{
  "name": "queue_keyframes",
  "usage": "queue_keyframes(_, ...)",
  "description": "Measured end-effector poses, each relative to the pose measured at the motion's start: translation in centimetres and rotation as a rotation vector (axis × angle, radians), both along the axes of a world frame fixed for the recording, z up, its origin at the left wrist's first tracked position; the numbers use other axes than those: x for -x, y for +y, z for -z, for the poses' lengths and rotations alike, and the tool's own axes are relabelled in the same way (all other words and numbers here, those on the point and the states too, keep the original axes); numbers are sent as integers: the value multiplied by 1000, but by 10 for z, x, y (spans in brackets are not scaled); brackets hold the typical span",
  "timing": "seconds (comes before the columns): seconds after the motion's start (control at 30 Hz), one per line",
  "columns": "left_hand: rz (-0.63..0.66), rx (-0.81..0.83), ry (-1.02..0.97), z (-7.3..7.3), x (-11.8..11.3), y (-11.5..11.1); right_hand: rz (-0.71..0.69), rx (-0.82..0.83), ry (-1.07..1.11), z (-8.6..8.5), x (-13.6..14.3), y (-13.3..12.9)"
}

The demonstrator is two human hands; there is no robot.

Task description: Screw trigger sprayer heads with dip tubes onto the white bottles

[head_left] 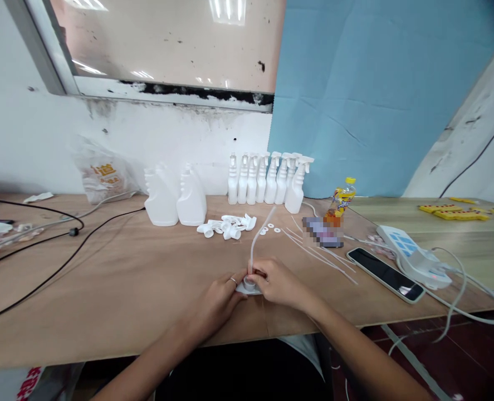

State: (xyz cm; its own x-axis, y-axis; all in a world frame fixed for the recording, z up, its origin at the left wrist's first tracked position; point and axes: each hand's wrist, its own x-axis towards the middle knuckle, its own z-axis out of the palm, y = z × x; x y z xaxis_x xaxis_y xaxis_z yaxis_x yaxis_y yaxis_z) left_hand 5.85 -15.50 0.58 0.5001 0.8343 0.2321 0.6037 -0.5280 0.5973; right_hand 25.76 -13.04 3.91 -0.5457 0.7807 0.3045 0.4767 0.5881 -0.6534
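Note:
Near the table's front edge, my left hand (pixel 218 298) is closed around a white trigger spray head (pixel 250 287), which is partly hidden by the fingers. A clear thin dip tube (pixel 253 242) rises from it, its upper end leaning to the right. My right hand (pixel 280 283) pinches this tube low down, close to the spray head's collar. Beyond my hands lies a pile of loose white spray heads (pixel 230 227). Small white washers (pixel 270 227) are beside the pile, and several loose tubes (pixel 319 253) lie to the right.
White bottles without tops (pixel 191 200) stand at the back left. A row of bottles with spray heads (pixel 275 181) lines the wall. On the right are a drink bottle (pixel 342 201), a phone (pixel 384 274) and a power strip (pixel 414 256). Black cables (pixel 63 270) cross the left side.

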Motion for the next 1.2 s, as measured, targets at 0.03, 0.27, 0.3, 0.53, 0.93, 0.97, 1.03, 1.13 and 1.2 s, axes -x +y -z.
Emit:
queue_keyframes(0.03,5,7,-7,0,1,0,-19,10,28,2,-2,0)
queue_keyframes(0.27,-91,26,-208,-5,7,4,79,220,380,30,-16,-3)
queue_keyframes(0.3,-81,44,-257,-5,6,4,98,270,416,32,-17,-4)
queue_keyframes(0.53,-1,-42,-105,-10,13,14,96,426,626,20,-22,-10)
queue_keyframes(0.93,-864,-645,123,-111,99,179,402,5,657,14,-66,6)
queue_keyframes(0.97,-891,-601,106,-111,97,187,409,-12,677,14,-68,7)
queue_keyframes(1.03,-919,-510,72,-106,89,198,429,-38,718,15,-71,9)
queue_keyframes(1.13,-936,-456,32,-97,73,205,492,-71,780,18,-73,12)
queue_keyframes(1.2,-921,-472,22,-94,63,202,506,-75,860,20,-74,14)
